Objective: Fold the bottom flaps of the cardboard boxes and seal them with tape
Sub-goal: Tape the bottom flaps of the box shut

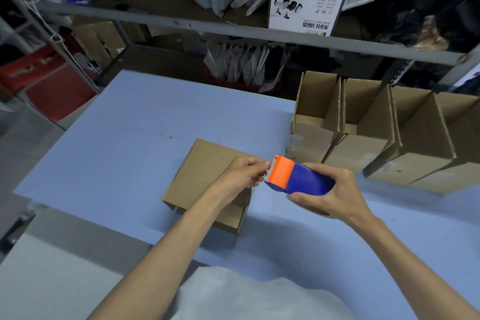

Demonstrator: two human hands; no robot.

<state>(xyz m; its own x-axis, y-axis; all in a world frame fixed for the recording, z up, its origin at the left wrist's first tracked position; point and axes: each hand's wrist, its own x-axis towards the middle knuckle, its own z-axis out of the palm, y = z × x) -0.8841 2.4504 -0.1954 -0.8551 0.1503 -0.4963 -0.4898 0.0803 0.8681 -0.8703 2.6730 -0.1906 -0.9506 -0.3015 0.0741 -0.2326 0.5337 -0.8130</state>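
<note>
Here we are mid-job, and the tape is just coming out. The right hand [335, 195] is wrapped round the blue body of the tape dispenser [298, 176], thumb along its near side, while the left hand [242, 174] pinches the tape end [267, 172] right at the orange cutter head, fingertips closed on it. Both hover just above the cardboard box [205, 171], which lies low on the blue tabletop [117, 138] with its broad face up. Its flaps look folded shut on top, and I see no strip of tape across it, so by my reading the folding on this one is done and the sealing is not yet (the seam itself sits under the hands, so I cannot vouch for how neatly it closes). Over on the right side of the tabletop stands a row of boxes [363, 132], upright, open at the top and packed close side by side. Shiny patches low on their outer walls look like tape ends wrapped up from underneath, which suggests those bottoms are already sealed. What is left here, as I judge it: draw the tape out, lay it along the seam, cut it, then stand this box with the others. I spot no flat unfolded stock anywhere, so how many more remain I cannot say.
</note>
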